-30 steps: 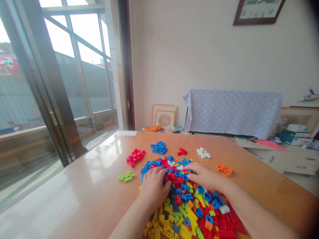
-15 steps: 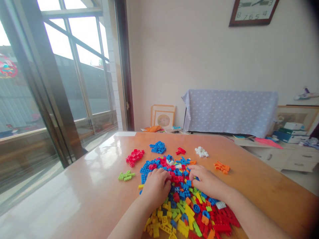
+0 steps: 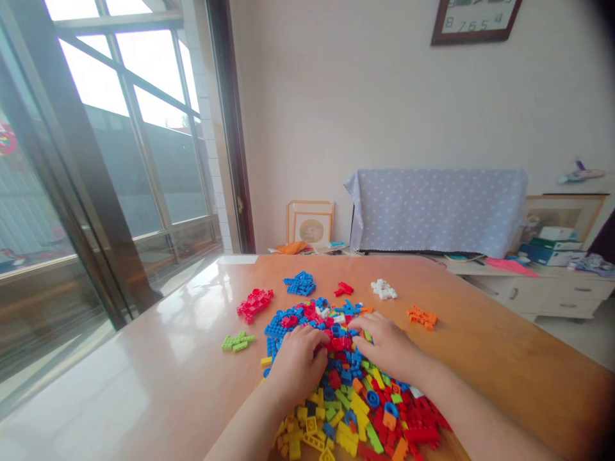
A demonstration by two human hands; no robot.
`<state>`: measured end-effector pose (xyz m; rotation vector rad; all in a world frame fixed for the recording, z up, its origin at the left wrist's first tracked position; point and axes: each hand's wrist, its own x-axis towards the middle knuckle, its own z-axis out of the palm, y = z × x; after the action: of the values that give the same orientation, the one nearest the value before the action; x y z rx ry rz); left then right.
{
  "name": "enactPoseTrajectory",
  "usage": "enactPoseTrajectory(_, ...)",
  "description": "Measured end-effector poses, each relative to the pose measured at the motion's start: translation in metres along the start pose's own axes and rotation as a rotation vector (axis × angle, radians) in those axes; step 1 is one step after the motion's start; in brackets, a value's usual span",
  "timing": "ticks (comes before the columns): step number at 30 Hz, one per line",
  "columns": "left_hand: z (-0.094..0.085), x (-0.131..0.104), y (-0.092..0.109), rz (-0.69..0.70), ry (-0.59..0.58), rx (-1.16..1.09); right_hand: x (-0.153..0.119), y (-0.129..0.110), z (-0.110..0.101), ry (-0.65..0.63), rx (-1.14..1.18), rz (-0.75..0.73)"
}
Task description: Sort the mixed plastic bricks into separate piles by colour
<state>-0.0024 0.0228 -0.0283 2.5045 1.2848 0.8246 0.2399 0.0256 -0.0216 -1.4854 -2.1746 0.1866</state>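
A big mixed pile of toy building bricks [image 3: 355, 404], in blue, red, yellow, green, orange and white, lies at the table's near side. On its left part rests my left hand [image 3: 302, 356], fingers curled down among blue and red bricks; whatever lies under the fingertips is hidden. My right hand [image 3: 388, 346] reaches over the pile's right side, thumb and fingers apart, near red and blue bricks, with nothing visible held. Around the pile sit small single-colour groups: green bricks [image 3: 237, 341], pinkish-red bricks [image 3: 254, 305], blue bricks [image 3: 299, 283], red bricks [image 3: 343, 289], white bricks [image 3: 384, 289] and orange bricks [image 3: 422, 317].
The glossy wooden table [image 3: 158, 378] ends in front of a low white cabinet [image 3: 552, 294]. A dotted cloth [image 3: 437, 211] covers something on that cabinet. Glass doors [image 3: 144, 160] stand to the left, and a clock [image 3: 475, 22] hangs on the wall.
My right hand has shifted slightly left over the pile, its fingers still apart. My left hand stays at about the same bricks. The whole view has moved a little.
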Motion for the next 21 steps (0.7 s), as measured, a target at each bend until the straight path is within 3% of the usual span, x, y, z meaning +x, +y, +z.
enactPoseTrajectory(7, -0.002, -0.002, 0.006, -0.010, -0.015, 0.024, -0.003, -0.017, 0.010, -0.074, -0.084, -0.104)
enactPoseTrajectory(17, -0.002, -0.003, 0.006, -0.024, -0.026, 0.041, -0.002, -0.016, 0.010, -0.057, -0.019, -0.085)
enactPoseTrajectory(21, -0.002, -0.003, 0.006, -0.018, 0.004, 0.022, 0.000, -0.012, 0.011, -0.009, 0.130, -0.035)
